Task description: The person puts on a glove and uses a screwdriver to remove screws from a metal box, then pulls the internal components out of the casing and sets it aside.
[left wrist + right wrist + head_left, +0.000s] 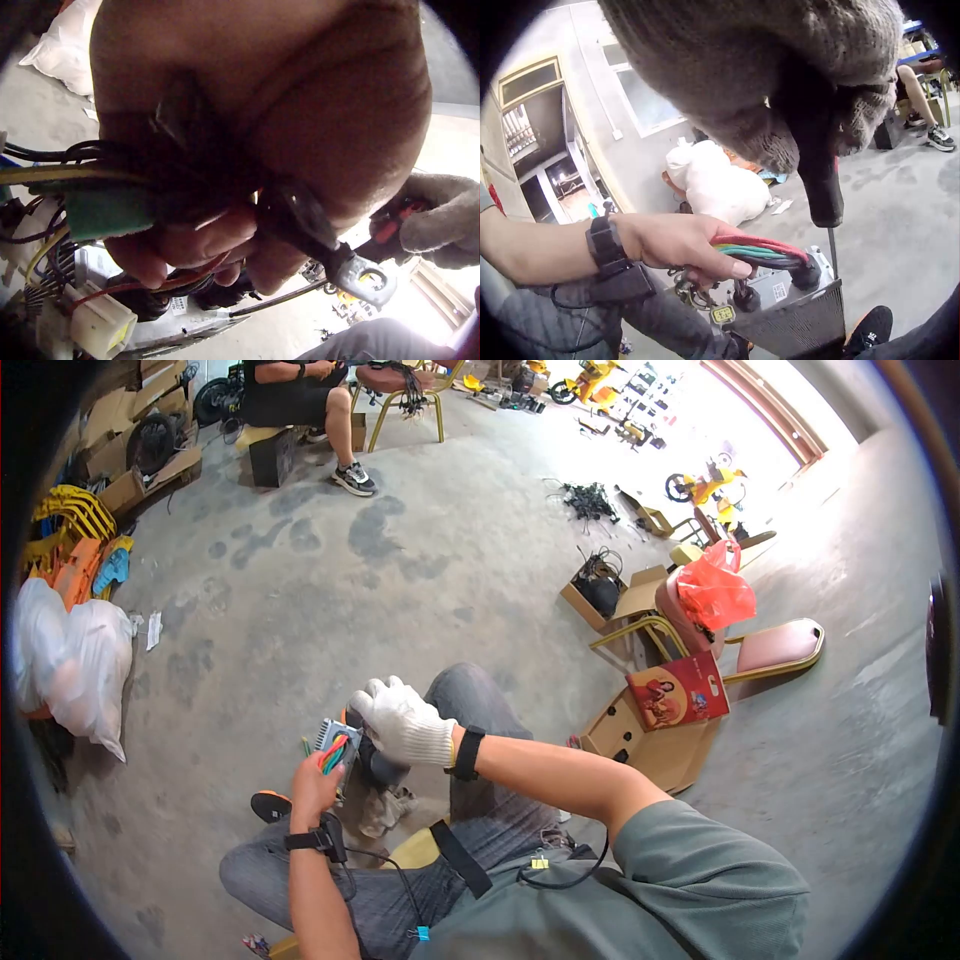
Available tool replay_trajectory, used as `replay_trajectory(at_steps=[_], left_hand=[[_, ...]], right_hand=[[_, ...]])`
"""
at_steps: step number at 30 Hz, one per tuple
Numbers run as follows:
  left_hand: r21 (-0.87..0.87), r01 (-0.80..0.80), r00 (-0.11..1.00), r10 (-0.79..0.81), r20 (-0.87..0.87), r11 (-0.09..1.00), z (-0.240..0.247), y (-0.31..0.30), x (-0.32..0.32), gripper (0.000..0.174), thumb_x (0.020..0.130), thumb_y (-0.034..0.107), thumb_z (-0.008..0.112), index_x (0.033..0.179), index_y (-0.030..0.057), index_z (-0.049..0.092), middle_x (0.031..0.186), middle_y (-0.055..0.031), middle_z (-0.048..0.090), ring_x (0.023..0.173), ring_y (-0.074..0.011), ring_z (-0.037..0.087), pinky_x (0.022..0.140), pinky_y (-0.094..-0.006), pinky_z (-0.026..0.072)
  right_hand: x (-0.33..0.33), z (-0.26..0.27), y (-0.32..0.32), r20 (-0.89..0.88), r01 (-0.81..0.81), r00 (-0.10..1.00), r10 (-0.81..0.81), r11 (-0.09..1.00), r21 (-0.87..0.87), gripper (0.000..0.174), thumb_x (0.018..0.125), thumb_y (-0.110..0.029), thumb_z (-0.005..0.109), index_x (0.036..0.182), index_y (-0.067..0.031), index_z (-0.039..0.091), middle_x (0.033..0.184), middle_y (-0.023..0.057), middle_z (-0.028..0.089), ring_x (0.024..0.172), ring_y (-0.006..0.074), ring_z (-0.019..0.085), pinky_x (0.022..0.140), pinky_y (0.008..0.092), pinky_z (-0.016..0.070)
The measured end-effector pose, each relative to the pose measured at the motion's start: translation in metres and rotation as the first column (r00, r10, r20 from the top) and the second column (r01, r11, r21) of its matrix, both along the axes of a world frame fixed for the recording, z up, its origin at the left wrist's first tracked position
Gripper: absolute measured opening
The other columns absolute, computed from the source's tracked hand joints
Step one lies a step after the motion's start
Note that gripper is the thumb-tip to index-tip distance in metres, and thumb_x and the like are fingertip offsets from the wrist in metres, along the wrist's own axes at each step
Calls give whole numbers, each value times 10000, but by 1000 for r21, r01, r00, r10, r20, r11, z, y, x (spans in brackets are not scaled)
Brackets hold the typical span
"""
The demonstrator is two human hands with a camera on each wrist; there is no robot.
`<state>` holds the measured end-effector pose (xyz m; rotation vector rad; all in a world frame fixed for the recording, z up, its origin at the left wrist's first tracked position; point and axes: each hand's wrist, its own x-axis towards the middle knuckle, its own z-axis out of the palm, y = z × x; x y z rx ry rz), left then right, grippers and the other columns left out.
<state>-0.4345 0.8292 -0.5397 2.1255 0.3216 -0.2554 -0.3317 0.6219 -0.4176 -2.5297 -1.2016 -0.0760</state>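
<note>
My bare left hand [314, 792] grips a bundle of coloured cables [761, 249] running into a finned metal controller box [787, 319], held above my lap. In the left wrist view a ring terminal [365, 280] sticks out beside the palm, and a white plug connector [103, 324] hangs below the fingers. My right hand [405, 722], in a white knit glove, holds a screwdriver [821, 196] by its black and red handle. Its thin shaft points down at the end of the controller box in the right wrist view; the tip is hidden behind the box's edge.
White plastic sacks [75, 660] stand at the left. On the right are an open cardboard box [650, 745], a red printed box [680, 695] and chairs with a red bag [715, 588]. Another person [310, 405] sits ahead. My shoe [871, 330] is close below the controller box.
</note>
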Motion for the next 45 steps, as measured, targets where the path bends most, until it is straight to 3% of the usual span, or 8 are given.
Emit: replay_trajectory(at_steps=[2,4,8,15,21,29,38,45], left_hand=[[5,17,999,-17,29,1000,-7,1,-1,329,854,132,722,1137,-21,654,953,-179,719,839,-265,672,779,-371,508],[-4,2,1000,-2,2,1000,-4,-1,-1,332,855,136,723,1140,-19,654,958,-177,720,843,-264,674,781,-371,508],[-17,-14,1000,14,-2,1000,1,-4,-2,338,843,229,738,1096,17,661,993,-226,698,941,-419,659,799,-453,514],[9,45,998,-45,35,999,-4,-1,0,339,850,232,729,1080,-7,656,992,-246,689,950,-434,647,804,-468,510],[34,29,999,-30,28,999,4,-5,-1,371,866,281,721,1094,-2,650,1012,-251,687,969,-438,644,816,-476,515],[-16,-25,997,24,-69,1000,8,-5,2,368,878,289,714,1104,7,643,998,-233,698,946,-421,660,803,-469,522],[28,7,998,-5,-63,1000,15,-6,2,374,873,295,717,1106,10,650,1018,-225,701,963,-416,658,812,-475,518],[5,-24,994,25,-105,1000,19,-6,2,374,870,300,719,1115,26,654,1034,-223,702,971,-411,660,817,-470,518]], right_hand=[[-2,3,1,13,-17,1000,17,999,39,353,789,-185,713,1066,-14,578,962,198,592,785,366,655,659,449,538],[-10,32,4,-254,129,957,-142,990,-65,331,795,-198,714,1043,-18,589,970,222,595,785,385,670,639,435,549],[2,8,1,-211,74,970,-120,974,-213,303,802,-205,713,1021,-26,603,974,245,597,768,398,682,611,416,554],[5,19,-4,-196,-69,979,53,995,-74,250,782,-128,661,1015,-48,618,1020,218,607,928,403,602,823,481,515],[12,7,-2,-252,22,967,-48,994,-107,373,929,-407,598,961,-38,634,877,253,657,811,416,670,716,488,554],[19,11,-5,-103,-161,982,159,987,-6,217,914,-257,639,961,-45,651,942,206,635,822,421,664,719,484,546],[16,22,4,-329,46,936,-127,969,-243,231,905,-228,651,1067,-63,649,1080,177,630,907,429,649,785,459,533],[14,11,-6,-111,-133,983,146,985,111,243,896,-233,643,1069,-62,647,961,180,641,852,397,648,751,449,539]])
